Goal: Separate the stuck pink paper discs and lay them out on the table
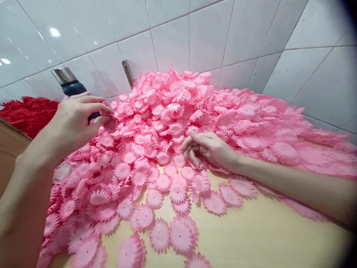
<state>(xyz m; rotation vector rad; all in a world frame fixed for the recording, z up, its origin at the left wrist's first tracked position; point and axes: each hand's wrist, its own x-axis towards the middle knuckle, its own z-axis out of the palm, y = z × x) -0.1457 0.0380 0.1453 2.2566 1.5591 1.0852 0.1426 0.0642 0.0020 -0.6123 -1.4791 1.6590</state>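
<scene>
The discs (180, 235) are thin, soft-looking pink rounds, perhaps cloth or paper, their rims cut into narrow petal-like teeth and many of their middles pierced by a small dark hole. They heap into a ruffled mound beyond and between the fingers of both hands, thick and crumpled at the top, then thin out nearer than the right fingers into flat singles and small overlapping stacks on the smooth, pale, wood-toned table (251, 234). The left hand (79, 115) is raised over the mound's left side, its thumb and fingertips closed on one disc (109, 125), whose darker toothed edge shows just below the thumb tip. The right hand (209, 149) is low at the mound's near slope, fingers curled inward and thumb close to the forefinger; whether they grip a disc I cannot tell, though loose ones lie right beneath and beside them. Behind the left fingers rises a bottle (73, 88), dark blue with a brushed metal cap. Left of those fingers is a frilly red heap (30, 114), with brown cardboard (11, 154) nearer. Beyond both hands stands a wall (170, 41) of glossy white tiles, a slim metal bar (127, 73) leaning near it.
</scene>
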